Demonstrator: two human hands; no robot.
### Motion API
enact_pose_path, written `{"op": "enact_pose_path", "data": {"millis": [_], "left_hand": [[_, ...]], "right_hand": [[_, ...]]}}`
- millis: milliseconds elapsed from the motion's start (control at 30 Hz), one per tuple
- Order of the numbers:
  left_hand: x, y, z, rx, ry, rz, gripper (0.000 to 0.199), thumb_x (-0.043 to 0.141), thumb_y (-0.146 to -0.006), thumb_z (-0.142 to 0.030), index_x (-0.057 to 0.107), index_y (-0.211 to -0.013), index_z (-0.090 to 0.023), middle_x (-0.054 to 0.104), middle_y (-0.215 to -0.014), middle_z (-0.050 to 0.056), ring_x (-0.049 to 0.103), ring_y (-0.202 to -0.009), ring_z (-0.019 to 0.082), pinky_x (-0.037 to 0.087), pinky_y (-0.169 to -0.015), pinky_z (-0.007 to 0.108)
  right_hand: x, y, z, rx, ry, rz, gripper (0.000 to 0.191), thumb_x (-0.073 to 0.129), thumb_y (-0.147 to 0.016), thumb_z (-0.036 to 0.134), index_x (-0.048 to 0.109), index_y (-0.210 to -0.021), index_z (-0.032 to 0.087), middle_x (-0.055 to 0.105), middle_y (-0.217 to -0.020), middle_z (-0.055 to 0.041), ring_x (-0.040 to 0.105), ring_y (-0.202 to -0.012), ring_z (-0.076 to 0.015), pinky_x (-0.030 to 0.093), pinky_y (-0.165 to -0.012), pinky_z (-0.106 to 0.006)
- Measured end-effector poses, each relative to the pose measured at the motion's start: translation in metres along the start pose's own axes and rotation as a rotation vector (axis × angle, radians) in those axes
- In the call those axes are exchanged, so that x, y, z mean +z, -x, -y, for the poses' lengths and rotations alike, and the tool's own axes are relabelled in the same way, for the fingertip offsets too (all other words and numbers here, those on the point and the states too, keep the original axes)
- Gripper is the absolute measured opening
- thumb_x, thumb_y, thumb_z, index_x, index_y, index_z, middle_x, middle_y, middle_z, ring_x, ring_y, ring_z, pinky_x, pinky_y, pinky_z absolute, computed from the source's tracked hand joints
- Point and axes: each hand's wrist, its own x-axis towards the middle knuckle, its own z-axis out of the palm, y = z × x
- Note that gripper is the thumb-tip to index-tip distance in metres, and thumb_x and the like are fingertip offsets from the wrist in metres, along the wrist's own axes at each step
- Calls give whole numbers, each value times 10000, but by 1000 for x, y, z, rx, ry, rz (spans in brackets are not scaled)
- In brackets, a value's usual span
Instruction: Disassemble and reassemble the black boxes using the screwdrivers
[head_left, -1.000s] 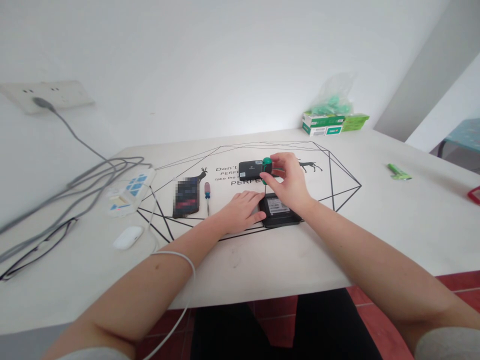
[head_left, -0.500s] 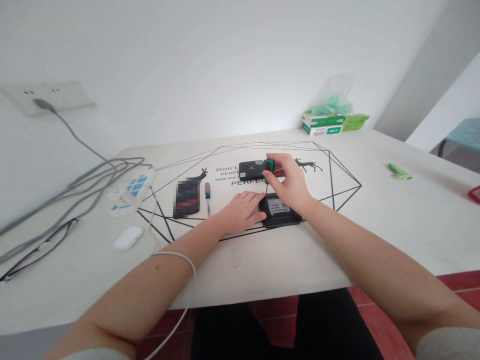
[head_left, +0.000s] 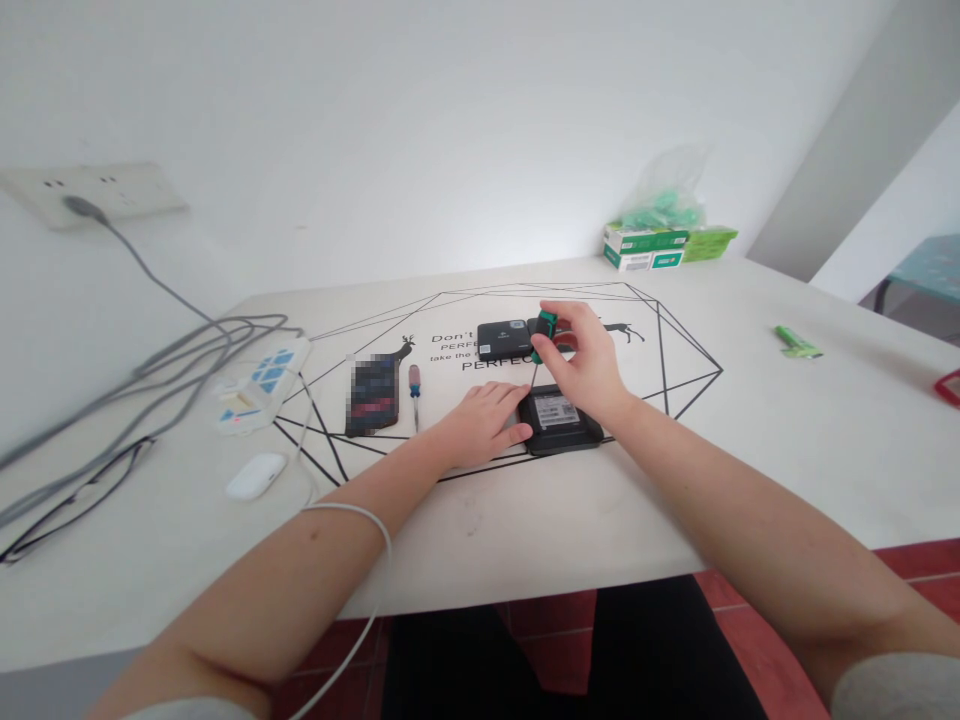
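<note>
A black device with a white label lies on the white table, its inside facing up. My right hand grips the green and black handle of a screwdriver, whose thin shaft slants down to the device's upper left corner. My left hand lies flat at the left side of the device, fingers spread, thumb and fingertips against its edge. Just behind the hands sits a flat black cover or box with small stickers.
Left of my hands are a second screwdriver, a phone, a white case, a plastic organizer, glasses and grey cables. Green boxes stand at the wall. A green item lies right.
The screwdriver handle has tilted to the right, and my right hand has shifted slightly right with it. My left hand has stayed in place.
</note>
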Motion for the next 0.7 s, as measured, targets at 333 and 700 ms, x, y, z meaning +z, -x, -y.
{"op": "enact_pose_path", "data": {"millis": [333,700], "left_hand": [[1,0,1,3,-12,-6,855,189,-1071,-752,418,-1606,-127,528,-1574,227,481,-1439,382,375,-1193,574],[2,0,0,1,-28,-3,821,236,-1089,-711,415,-1601,-95,527,-1573,238,480,-1434,388,369,-1199,586]], "right_hand": [[0,0,-4,19,21,-2,312,643,-985,327,638,-1292,273,703,-1172,-92,701,-952,-230,686,-751,-410],[3,6,-9,61,-127,197,426,436,-1057,255,558,-1463,298,688,-1363,-107,695,-1246,-269,667,-971,-482]]}}
